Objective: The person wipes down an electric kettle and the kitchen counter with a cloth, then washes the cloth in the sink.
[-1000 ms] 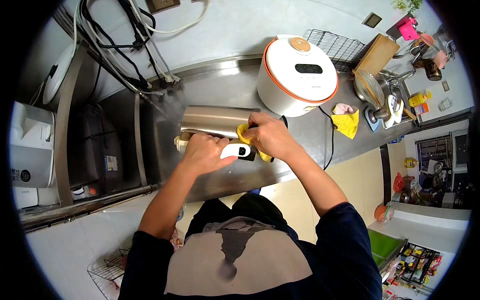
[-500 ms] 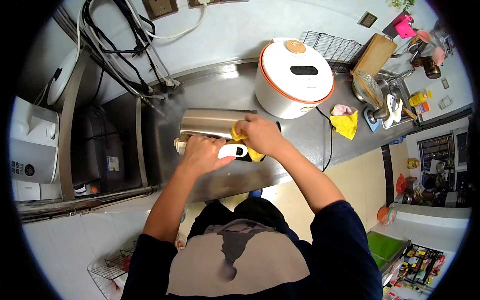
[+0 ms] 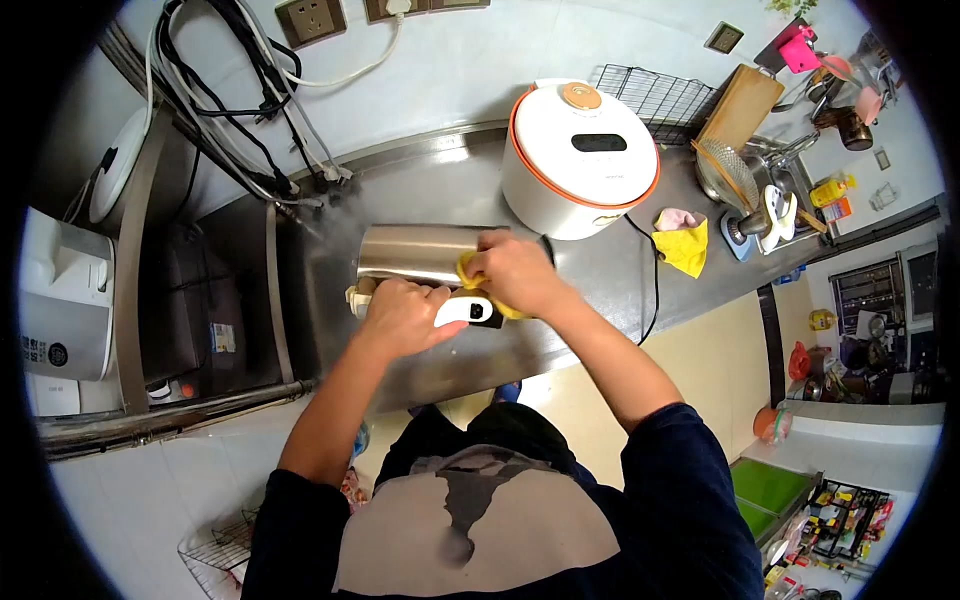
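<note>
A long brushed-steel appliance (image 3: 410, 250) lies on the steel counter (image 3: 430, 385); its exact kind is hard to make out. My left hand (image 3: 400, 315) is closed around its near side, at a white handle-like part (image 3: 465, 311) with a small dark panel. In my right hand (image 3: 515, 275), a yellow cloth (image 3: 466, 266) is bunched and pressed against the appliance's right part. The fingers cover much of the cloth. A cream-coloured piece (image 3: 356, 300) sticks out at the appliance's left end.
A white rice cooker (image 3: 580, 150) with an orange rim stands behind, to the right. Beyond its black cord (image 3: 655, 285) lies another yellow cloth (image 3: 681, 243). A strainer (image 3: 722, 175) and cutting board (image 3: 740, 108) are near the sink. Cables (image 3: 230, 110) hang at upper left.
The right hand and its yellow cloth have shifted slightly left along the steel surface. The left hand keeps its grip, and the view has tilted a little.
</note>
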`<state>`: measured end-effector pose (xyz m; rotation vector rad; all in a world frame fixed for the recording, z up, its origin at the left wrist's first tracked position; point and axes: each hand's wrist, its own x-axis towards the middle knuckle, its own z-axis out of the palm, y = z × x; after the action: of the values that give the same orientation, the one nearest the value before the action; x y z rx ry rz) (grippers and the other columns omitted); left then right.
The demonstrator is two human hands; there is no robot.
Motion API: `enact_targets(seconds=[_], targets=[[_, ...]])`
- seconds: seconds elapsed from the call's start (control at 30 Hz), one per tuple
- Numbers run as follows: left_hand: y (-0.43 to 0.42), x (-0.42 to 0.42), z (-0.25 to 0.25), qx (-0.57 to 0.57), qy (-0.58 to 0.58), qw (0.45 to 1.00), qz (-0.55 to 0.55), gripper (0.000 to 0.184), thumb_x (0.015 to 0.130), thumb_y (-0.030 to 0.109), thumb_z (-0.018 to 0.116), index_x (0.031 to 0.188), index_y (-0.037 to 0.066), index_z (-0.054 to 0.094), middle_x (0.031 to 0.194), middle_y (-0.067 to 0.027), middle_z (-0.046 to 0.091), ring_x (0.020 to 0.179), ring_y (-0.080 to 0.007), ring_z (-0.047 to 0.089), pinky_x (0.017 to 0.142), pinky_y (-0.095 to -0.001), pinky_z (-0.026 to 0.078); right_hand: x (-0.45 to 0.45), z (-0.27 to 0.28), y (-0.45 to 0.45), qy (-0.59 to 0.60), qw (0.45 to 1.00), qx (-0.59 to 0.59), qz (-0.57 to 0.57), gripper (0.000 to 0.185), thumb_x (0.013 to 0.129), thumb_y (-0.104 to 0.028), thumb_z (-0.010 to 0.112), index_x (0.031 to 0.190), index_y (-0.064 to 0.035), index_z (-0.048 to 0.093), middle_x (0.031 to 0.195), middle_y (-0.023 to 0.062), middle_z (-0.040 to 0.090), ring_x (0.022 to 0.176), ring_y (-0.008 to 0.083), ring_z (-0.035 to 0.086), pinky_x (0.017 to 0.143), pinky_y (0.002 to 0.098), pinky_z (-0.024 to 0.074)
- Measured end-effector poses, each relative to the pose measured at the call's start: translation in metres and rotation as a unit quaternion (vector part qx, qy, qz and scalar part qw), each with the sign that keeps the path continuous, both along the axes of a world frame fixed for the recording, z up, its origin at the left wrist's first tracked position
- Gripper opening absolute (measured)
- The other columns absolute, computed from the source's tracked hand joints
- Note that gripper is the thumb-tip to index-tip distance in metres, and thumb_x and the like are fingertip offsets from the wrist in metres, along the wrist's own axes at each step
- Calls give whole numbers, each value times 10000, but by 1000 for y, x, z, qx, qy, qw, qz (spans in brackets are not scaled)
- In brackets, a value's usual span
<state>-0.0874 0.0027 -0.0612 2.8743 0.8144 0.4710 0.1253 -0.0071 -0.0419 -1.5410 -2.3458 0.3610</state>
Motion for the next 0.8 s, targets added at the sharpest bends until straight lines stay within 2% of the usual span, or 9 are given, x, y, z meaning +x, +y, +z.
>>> enact_targets(seconds=[0.07, 0.23, 0.3, 0.37, 0.43, 0.57, 0.67, 0.7, 0.8], targets=[[-6, 0, 0, -18, 17, 999, 20, 420, 758, 454, 705, 839, 43, 671, 682, -118, 678, 595, -269, 663, 600, -378, 517, -13, -2, 6, -8, 1000, -10, 18, 171, 660, -145, 745, 829, -168, 744, 854, 51, 616, 897, 255, 630, 731, 373, 520], [-7, 4, 5, -19, -5, 999, 32, 420, 768, 457, 698, 819, 40, 672, 655, -113, 670, 572, -257, 656, 582, -370, 509, -18, 2, 17, -67, 997, -4, 35, 195, 687, -162, 742, 881, -182, 736, 911, 49, 612, 922, 251, 625, 736, 373, 522], [-7, 4, 7, -24, 0, 999, 43, 432, 778, 467, 686, 782, 35, 668, 615, -111, 654, 536, -246, 640, 550, -363, 493, -13, 0, 10, 11, 1000, -4, -1, 143, 734, -141, 658, 855, -135, 733, 912, 95, 623, 930, 281, 618, 744, 383, 528], [-9, 8, 8, -11, 0, 999, 48, 437, 774, 467, 692, 795, 31, 674, 608, -110, 651, 534, -243, 642, 549, -360, 495, -4, -1, -5, 33, 999, -14, -37, 153, 729, -138, 685, 876, -131, 728, 915, 106, 617, 918, 294, 622, 744, 396, 525], [-10, 12, 10, -25, -12, 997, 70, 444, 768, 468, 696, 804, 26, 679, 601, -113, 648, 525, -248, 640, 545, -362, 498, 7, 3, -28, 97, 980, -39, -169, 176, 711, -125, 728, 885, -106, 720, 907, 114, 611, 885, 300, 629, 733, 401, 524], [-11, 19, 8, -54, 8, 994, 93, 436, 728, 468, 729, 822, 43, 697, 628, -132, 664, 559, -282, 661, 554, -396, 525, 19, -22, -78, 109, 972, -11, -206, 231, 698, -114, 761, 922, -83, 712, 901, 123, 605, 841, 305, 634, 725, 395, 524], [-10, 24, 13, -65, 10, 993, 102, 428, 722, 459, 732, 824, 45, 700, 649, -142, 669, 571, -302, 661, 557, -410, 528, 26, -29, -93, 199, 931, -62, -299, 304, 741, -127, 751, 1029, -49, 690, 929, 142, 590, 857, 309, 619, 759, 364, 519], [-10, 25, 15, -68, 12, 991, 113, 422, 719, 452, 733, 827, 45, 701, 658, -145, 671, 574, -307, 661, 559, -413, 529, 27, -27, -93, 200, 930, -63, -302, 304, 741, -127, 751, 1029, -49, 690, 929, 142, 590, 857, 309, 619, 759, 364, 519], [-8, 27, 17, -67, 6, 991, 115, 409, 721, 437, 730, 802, 37, 697, 650, -139, 668, 572, -304, 659, 558, -408, 526, 26, -21, -84, 298, 918, 35, -259, 302, 790, -116, 710, 1070, -11, 670, 1006, 170, 536, 883, 312, 590, 786, 348, 503]])
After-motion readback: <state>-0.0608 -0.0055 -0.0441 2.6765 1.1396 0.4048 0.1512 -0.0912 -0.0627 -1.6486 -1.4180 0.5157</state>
